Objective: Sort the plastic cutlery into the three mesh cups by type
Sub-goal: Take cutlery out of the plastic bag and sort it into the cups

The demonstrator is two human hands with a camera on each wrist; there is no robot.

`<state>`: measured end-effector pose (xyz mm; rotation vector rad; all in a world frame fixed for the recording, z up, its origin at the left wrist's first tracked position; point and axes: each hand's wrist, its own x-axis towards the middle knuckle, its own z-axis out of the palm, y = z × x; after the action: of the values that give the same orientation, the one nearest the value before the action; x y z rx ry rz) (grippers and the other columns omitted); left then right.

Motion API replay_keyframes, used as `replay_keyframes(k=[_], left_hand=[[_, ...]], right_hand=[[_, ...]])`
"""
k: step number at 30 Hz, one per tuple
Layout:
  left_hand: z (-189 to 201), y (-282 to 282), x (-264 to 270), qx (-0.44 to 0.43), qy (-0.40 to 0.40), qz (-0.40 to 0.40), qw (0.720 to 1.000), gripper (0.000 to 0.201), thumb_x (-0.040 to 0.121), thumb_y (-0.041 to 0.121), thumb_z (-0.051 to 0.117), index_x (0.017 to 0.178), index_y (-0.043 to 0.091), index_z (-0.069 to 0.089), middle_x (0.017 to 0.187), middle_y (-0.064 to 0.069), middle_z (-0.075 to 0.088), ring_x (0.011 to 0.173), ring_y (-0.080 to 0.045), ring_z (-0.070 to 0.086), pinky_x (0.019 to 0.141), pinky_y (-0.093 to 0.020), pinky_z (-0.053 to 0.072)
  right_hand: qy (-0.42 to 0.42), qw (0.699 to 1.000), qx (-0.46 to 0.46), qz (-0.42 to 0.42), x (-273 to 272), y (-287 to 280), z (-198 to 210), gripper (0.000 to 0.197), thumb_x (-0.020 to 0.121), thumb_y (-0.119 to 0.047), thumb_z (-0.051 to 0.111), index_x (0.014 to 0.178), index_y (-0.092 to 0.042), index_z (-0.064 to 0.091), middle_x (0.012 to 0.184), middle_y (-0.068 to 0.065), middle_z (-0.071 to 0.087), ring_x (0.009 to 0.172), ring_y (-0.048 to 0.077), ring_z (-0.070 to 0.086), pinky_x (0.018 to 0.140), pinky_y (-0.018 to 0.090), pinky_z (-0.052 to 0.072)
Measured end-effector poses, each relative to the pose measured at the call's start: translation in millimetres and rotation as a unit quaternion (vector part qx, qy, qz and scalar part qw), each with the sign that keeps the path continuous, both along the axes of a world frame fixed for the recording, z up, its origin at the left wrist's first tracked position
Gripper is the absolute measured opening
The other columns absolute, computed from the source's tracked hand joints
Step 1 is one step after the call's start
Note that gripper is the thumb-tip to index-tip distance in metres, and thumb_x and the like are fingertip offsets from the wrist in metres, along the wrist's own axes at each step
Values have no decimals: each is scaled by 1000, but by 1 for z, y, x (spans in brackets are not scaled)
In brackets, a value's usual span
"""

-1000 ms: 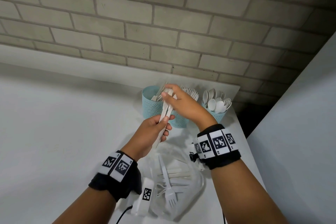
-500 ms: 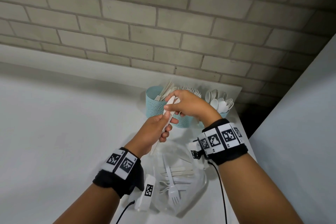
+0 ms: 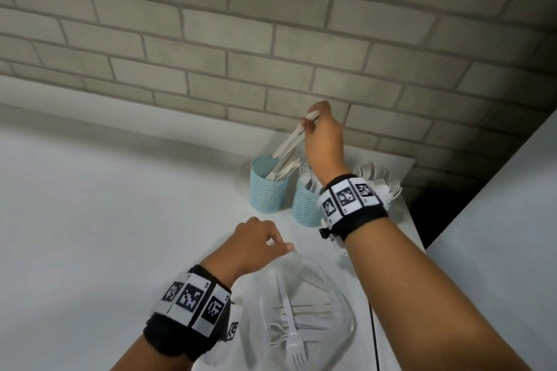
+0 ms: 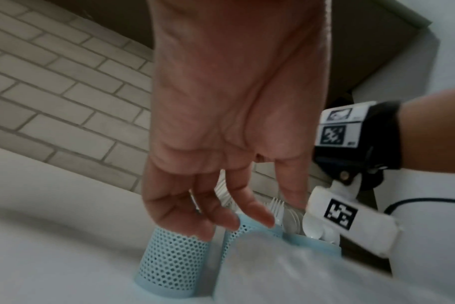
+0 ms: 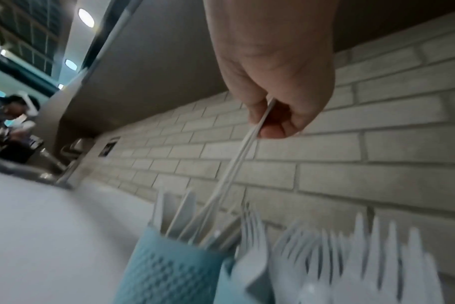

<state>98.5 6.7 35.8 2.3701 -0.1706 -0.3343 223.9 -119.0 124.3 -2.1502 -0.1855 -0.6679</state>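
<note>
Three blue mesh cups stand by the brick wall. The left cup (image 3: 266, 193) (image 5: 166, 273) holds knives, the middle cup (image 3: 304, 208) holds forks (image 5: 351, 257), and the right one, mostly behind my wrist, holds spoons (image 3: 382, 181). My right hand (image 3: 309, 120) (image 5: 260, 125) pinches a few white knives (image 3: 289, 141) (image 5: 237, 164) by their upper ends, with their lower ends inside the left cup. My left hand (image 3: 283, 245) (image 4: 221, 216) hangs with loosely curled fingers and holds nothing, just above the far rim of a clear plastic container (image 3: 343, 304). In the container lie a fork (image 3: 294, 337) and other cutlery.
A brick wall (image 3: 271, 54) rises right behind the cups. A white panel (image 3: 497, 235) closes the right side. White counter (image 3: 105, 220) stretches to the left. A black cable (image 3: 373, 325) runs beside the container. A tap (image 5: 52, 168) and a person show far left in the right wrist view.
My left hand has let go of the knives and dropped toward the container. My right hand has carried them up and back, so that their lower ends are now in the left cup.
</note>
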Motion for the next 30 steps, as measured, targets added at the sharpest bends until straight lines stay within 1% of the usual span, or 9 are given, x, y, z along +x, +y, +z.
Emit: replay_keyframes(k=[4, 10, 12, 16, 20, 22, 24, 27, 30], left_hand=[[-4, -4, -5, 29, 42, -60, 997, 22, 79, 45, 68, 86, 26, 59, 113, -2, 47, 106, -19, 51, 98, -33, 43], [-6, -4, -6, 57, 37, -116, 991, 6, 83, 22, 67, 85, 26, 66, 109, 0, 49, 102, -19, 57, 92, -26, 46], [-7, -3, -6, 59, 41, -125, 990, 10, 85, 17, 65, 93, 20, 70, 105, 4, 48, 103, -17, 56, 89, -24, 45], [-2, -4, -10, 74, 52, -143, 986, 19, 88, 15, 59, 102, 18, 72, 115, 1, 56, 107, -14, 55, 83, -17, 39], [-1, -3, -17, 94, 70, -143, 983, 22, 88, 20, 60, 108, 18, 69, 123, 3, 56, 115, -14, 51, 89, -19, 37], [-2, -3, -21, 104, 76, -132, 983, 23, 87, 24, 61, 109, 19, 68, 125, 3, 55, 115, -14, 51, 92, -22, 38], [-5, -3, -25, 118, 76, -110, 984, 26, 87, 30, 62, 111, 20, 65, 127, 2, 53, 116, -15, 50, 91, -22, 37], [-9, -2, -33, 134, 65, -73, 986, 35, 84, 35, 65, 115, 22, 59, 126, -1, 47, 112, -16, 49, 86, -21, 36], [-13, -4, -43, 152, 80, -64, 983, 47, 80, 34, 69, 123, 23, 52, 124, -3, 43, 103, -17, 52, 81, -21, 38]], right_hand=[[37, 979, -199, -13, 9, 18, -36, 21, 96, -15, 45, 113, -6, 53, 102, 17, 59, 89, 31, 59, 77, 33, 48], [127, 896, -424, 19, 13, 26, -52, 28, 93, -22, 46, 116, -12, 59, 116, 10, 61, 120, 30, 36, 94, 39, 30], [158, 889, -429, 37, 14, 25, -50, 32, 95, -26, 42, 123, -16, 56, 129, 10, 52, 125, 31, 31, 99, 41, 27], [94, 939, -329, 38, 0, 20, -36, 36, 97, -24, 41, 131, -22, 50, 144, 8, 37, 132, 30, 23, 104, 41, 22], [74, 968, -229, 70, -28, 8, -20, 25, 94, -15, 45, 114, -16, 62, 121, 4, 59, 115, 23, 43, 95, 34, 36], [138, 966, -184, 117, -49, -1, -12, 21, 94, -13, 46, 103, -10, 65, 101, 2, 64, 87, 14, 54, 74, 23, 43], [248, 926, -234, 162, -73, -10, -6, 20, 94, -12, 48, 97, -4, 66, 93, 1, 62, 76, 12, 55, 62, 20, 42], [405, 828, -325, 210, -105, -20, -12, 15, 93, -15, 53, 93, -6, 66, 91, 6, 70, 77, 14, 62, 69, 23, 49], [456, 790, -348, 219, -125, -18, -38, 10, 89, -7, 57, 87, -12, 66, 91, 7, 71, 73, 15, 63, 72, 26, 55]])
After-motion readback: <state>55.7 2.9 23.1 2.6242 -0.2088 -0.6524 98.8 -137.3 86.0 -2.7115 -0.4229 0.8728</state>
